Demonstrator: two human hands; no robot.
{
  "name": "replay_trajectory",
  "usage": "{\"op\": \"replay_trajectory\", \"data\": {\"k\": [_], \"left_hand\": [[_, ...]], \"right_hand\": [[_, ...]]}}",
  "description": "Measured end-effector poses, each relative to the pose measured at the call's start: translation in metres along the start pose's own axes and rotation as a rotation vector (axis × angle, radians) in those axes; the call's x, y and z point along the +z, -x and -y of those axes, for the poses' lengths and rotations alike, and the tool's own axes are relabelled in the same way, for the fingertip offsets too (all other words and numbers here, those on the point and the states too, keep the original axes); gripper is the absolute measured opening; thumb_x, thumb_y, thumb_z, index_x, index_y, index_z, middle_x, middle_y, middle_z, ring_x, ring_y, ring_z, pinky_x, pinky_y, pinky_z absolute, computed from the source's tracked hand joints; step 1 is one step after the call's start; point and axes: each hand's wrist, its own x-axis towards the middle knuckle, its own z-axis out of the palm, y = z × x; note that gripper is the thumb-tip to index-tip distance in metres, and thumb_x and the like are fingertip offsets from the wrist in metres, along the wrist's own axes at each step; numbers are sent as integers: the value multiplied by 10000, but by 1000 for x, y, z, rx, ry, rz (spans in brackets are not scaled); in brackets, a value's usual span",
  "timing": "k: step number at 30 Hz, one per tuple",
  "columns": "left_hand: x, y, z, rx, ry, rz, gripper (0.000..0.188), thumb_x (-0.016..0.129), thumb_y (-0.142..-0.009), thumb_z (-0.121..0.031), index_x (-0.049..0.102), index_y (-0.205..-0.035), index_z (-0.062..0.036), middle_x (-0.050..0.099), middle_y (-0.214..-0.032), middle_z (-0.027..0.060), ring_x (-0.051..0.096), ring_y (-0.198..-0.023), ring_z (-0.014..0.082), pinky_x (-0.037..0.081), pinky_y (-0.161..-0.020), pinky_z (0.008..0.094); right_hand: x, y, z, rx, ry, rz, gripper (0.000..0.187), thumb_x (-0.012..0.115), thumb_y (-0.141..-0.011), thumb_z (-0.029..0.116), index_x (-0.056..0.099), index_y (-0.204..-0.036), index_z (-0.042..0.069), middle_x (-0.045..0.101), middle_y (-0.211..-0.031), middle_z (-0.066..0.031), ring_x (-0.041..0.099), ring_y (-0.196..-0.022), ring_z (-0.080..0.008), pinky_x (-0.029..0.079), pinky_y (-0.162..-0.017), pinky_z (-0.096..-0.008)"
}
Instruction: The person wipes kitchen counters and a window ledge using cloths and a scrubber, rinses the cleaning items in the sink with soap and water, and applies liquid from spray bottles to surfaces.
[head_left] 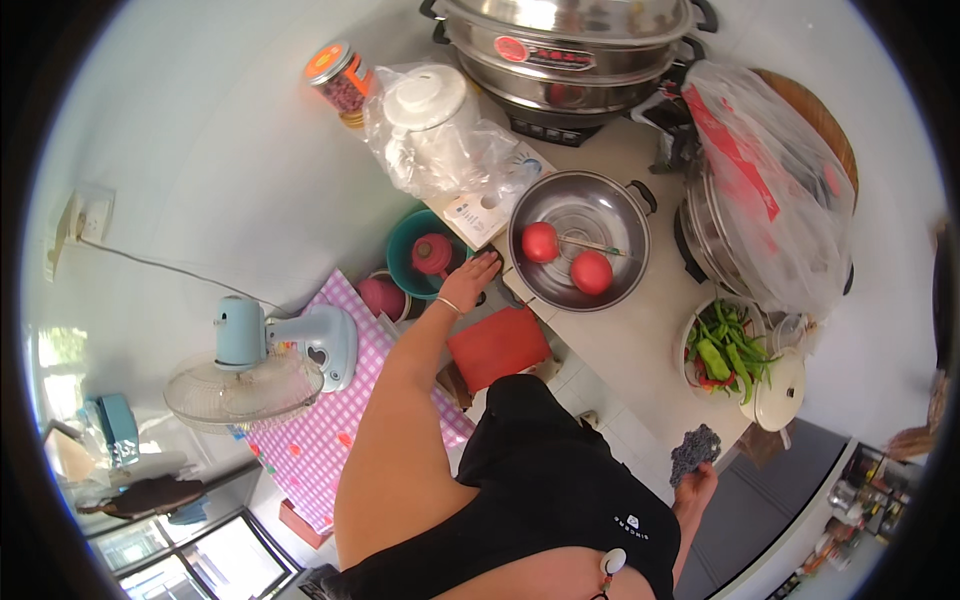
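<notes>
My left hand (472, 281) reaches out to the counter's left edge, beside the wide metal pan (582, 292). Its fingers are stretched out over a small dark object, and whether they touch it I cannot tell. Two red tomatoes (591, 272) and a thin stick-like thing (590, 245) lie in the pan. At the counter's near right end, my right hand (697, 485) is closed on a dark grey, crumpled scrubber (695, 452). Green and red peppers (727, 345) fill a white bowl (688, 345) farther along the counter.
A large steamer (570, 70) stands at the back. A plastic-covered pot (770, 200) is on the right, a bagged white jar (425, 110) at the back left. Below the left edge are a teal bucket (400, 245) and red stool (500, 347). A fan (245, 375) stands left.
</notes>
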Motion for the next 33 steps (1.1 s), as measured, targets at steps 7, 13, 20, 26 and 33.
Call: {"op": "replay_trajectory", "data": {"k": [7, 13, 20, 26, 33], "left_hand": [[-9, 25, 65, -886, 350, -745, 345, 520, -856, -78, 517, -1197, -23, 551, -1210, 169, 517, -1121, 322, 428, -928, 380], [-60, -46, 127, -710, 163, -365, 364, 520, -762, 4, 523, -1125, -10, 524, -1210, 199, 550, -1016, 365, 471, -845, 410], [-61, -47, 136, -413, -112, 34, 450, 492, -779, -48, 507, -1229, -36, 466, -1319, 120, 401, -1254, 246, 316, -1049, 406], [-58, -59, 178, -693, 81, -185, 398, 530, -765, -63, 560, -1159, -21, 477, -1294, 143, 462, -1191, 276, 394, -992, 371], [-20, -28, 153, -384, 63, -350, 461, 513, -780, -26, 484, -1240, -53, 493, -1260, 143, 487, -1151, 294, 441, -941, 350]], "right_hand": [[24, 1, 9, 65, 188, 96, 646, 458, -629, 41, 463, -1274, 11, 554, -1201, -182, 545, -1082, -331, 455, -897, -484], [88, 2, 17, 55, 403, 72, 581, 455, -633, 65, 498, -1208, -7, 570, -1167, -182, 556, -1056, -339, 469, -883, -474], [153, 10, 1, 41, 473, 38, 548, 463, -629, 44, 514, -1173, -1, 590, -1131, -162, 579, -1023, -330, 479, -888, -470], [144, 5, 1, 54, 460, -20, 576, 449, -638, 28, 481, -1211, -18, 565, -1164, -186, 557, -1057, -350, 468, -886, -493], [131, 9, -3, 102, 412, 44, 637, 450, -613, 35, 458, -1247, -28, 549, -1197, -200, 545, -1084, -350, 458, -902, -497]]}}
